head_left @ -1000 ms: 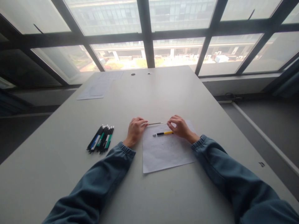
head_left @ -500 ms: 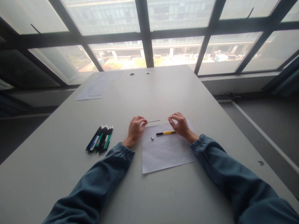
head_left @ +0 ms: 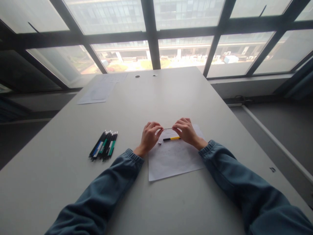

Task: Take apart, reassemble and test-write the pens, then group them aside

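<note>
A thin dark pen refill [head_left: 168,128] is stretched level between my two hands, above the far edge of a white sheet of paper [head_left: 171,163]. My left hand [head_left: 149,136] pinches its left end between thumb and fingertips. At the other end, the thumb and fingers of my right hand [head_left: 187,132] close on it. Below the refill, a yellow and black pen barrel [head_left: 168,139] lies on the paper, its right end hidden by my right hand. Beside my left hand rests a small metallic pen tip [head_left: 159,143].
Left of the paper lies a row of several pens [head_left: 104,146] with black, green, blue and white parts. More sheets of paper [head_left: 96,91] are at the table's far left. The white table [head_left: 158,101] reaches the windows; its right edge slopes away.
My left hand has moved right with the refill. My right hand, earlier apart from the refill, now pinches its right end. The pen barrel and metallic tip stay on the paper.
</note>
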Action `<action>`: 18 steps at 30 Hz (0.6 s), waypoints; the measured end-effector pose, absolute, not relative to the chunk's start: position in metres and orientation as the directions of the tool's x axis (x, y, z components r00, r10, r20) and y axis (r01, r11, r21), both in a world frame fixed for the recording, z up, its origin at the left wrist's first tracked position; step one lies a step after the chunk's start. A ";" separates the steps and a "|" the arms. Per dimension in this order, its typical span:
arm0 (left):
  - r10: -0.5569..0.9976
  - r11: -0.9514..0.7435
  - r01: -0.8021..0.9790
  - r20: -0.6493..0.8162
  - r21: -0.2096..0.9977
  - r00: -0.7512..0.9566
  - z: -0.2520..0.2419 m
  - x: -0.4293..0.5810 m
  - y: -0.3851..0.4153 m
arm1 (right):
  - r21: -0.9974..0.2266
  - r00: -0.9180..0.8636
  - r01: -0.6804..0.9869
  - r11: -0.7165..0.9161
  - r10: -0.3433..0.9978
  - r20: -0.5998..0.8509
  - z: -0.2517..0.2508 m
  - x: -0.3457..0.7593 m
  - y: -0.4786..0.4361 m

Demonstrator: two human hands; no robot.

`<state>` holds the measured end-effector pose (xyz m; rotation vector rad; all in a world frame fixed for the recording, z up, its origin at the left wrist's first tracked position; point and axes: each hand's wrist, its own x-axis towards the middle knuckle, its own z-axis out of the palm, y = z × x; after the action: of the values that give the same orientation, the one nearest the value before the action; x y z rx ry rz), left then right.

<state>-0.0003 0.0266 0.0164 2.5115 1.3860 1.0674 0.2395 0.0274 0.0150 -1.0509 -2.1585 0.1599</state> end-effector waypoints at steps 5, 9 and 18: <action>0.800 -0.553 0.730 0.501 0.402 0.330 0.010 -0.008 0.030 | -0.444 -0.374 0.655 0.611 0.773 0.513 0.010 0.246 0.030; 0.815 -0.552 0.724 0.453 0.413 0.362 0.007 -0.010 0.029 | -0.431 -0.389 0.670 0.604 0.780 0.489 0.008 0.251 0.031; 0.817 -0.560 0.722 0.413 0.406 0.402 0.004 -0.011 0.029 | -0.425 -0.417 0.669 0.610 0.781 0.465 0.010 0.250 0.029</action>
<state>-0.0106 0.0285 0.0043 2.4903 1.3807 0.8749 0.2496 0.0291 0.0100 -1.1359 -2.1976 0.2278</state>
